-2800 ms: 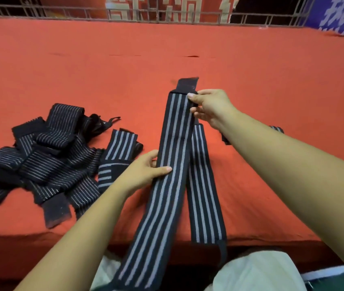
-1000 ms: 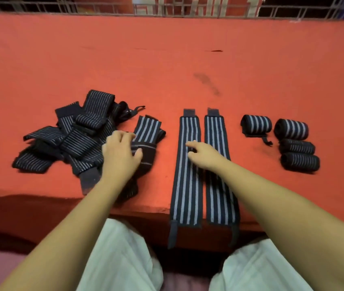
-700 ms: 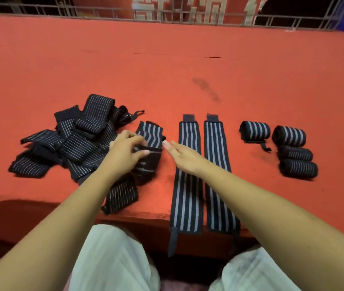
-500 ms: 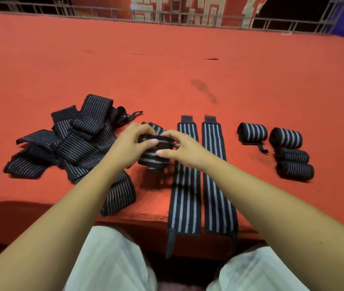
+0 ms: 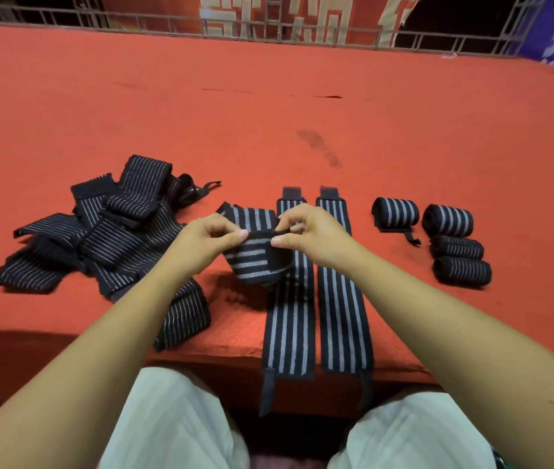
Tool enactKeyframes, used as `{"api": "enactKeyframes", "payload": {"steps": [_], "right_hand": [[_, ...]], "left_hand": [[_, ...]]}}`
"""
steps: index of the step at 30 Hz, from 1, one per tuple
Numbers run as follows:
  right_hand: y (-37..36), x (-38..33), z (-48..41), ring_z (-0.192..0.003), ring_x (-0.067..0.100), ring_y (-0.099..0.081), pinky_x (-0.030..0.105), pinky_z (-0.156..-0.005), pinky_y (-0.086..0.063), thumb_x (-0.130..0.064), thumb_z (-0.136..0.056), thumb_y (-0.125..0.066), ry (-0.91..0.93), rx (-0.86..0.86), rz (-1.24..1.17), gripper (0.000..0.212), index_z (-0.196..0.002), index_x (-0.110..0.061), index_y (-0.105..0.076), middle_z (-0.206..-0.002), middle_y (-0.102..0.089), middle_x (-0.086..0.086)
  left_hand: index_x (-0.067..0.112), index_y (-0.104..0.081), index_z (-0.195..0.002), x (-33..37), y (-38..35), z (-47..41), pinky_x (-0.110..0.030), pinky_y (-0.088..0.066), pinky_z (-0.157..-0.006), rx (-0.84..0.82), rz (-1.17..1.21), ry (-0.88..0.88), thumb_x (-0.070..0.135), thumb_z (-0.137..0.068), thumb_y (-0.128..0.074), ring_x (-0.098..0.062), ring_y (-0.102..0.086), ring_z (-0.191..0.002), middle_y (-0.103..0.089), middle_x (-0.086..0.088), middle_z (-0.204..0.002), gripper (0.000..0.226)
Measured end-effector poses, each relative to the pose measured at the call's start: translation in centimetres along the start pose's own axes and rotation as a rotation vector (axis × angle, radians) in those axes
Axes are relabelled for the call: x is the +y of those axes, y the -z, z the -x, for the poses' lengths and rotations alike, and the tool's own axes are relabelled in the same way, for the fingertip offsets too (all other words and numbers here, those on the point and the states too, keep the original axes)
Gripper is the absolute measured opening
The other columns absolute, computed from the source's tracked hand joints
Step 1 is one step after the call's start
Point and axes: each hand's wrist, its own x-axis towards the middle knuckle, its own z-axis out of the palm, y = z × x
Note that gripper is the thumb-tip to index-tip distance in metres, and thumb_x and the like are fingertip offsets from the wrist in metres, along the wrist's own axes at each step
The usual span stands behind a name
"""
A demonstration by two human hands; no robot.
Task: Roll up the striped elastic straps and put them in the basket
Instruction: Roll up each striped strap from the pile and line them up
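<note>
Presently, both hands hold one folded striped strap raised above the red table, where half a second ago it sat lower and more bunched between them. The left hand pinches the strap's top fold between thumb and forefinger; the right hand pinches the same fold from the 3 o'clock side. The strap's lower loop hangs over the left of two flat straps.

The left flat strap and the right flat strap lie side by side, parallel, their near ends drooping over the table's front edge at 6 o'clock. At 9 o'clock of the hands sits a loose heap of unrolled straps, one end close to the front edge. At 3 o'clock lie four rolled straps, set close together, well apart from the flat pair. Open red surface runs from 10 to 2 o'clock up to a metal railing.

Straps are dark woven elastic with pale lengthwise stripes; the rolled ones are short cylinders. The table covering looks like matte felt, marked by a dark smudge. No basket is in view.
</note>
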Motion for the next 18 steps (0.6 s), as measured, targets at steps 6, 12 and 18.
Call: {"api": "enactKeyframes", "payload": {"steps": [6,12,18], "right_hand": [[0.1,0.9,1.4,-0.106,0.008,-0.056,0.007,-0.079,-0.036,-0.024,-0.084,-0.079,0.045,-0.071,0.161,0.016,-0.08,-0.03,-0.064,-0.119,-0.052,-0.006],[2.3,3.0,2.8,-0.097,0.012,-0.057,0.015,-0.079,-0.04,-0.02,-0.086,-0.077,0.025,-0.097,0.292,0.013,-0.081,-0.022,-0.065,-0.114,-0.053,0.0],[4.4,4.4,4.0,-0.071,0.019,-0.066,0.037,-0.071,-0.051,-0.016,-0.09,-0.073,-0.033,0.043,0.104,0.012,-0.081,-0.017,-0.065,-0.097,-0.061,-0.003]], "left_hand": [[0.012,-0.078,-0.097,0.0,-1.3,-0.2,-0.006,-0.049,-0.073,0.181,0.283,0.174,0.013,-0.087,-0.076,-0.001,-0.068,-0.083,-0.077,0.002,-0.091,0.01],[0.002,-0.074,-0.103,-1.4,1.0,-2.1,-0.013,-0.047,-0.063,0.551,0.441,0.348,0.0,-0.089,-0.067,-0.014,-0.063,-0.081,-0.07,-0.01,-0.095,0.015],[0.017,-0.072,-0.106,-2.5,0.3,-1.3,-0.033,-0.045,-0.098,0.391,-0.215,0.375,0.019,-0.089,-0.07,-0.027,-0.054,-0.107,-0.052,-0.014,-0.121,0.018]]}}
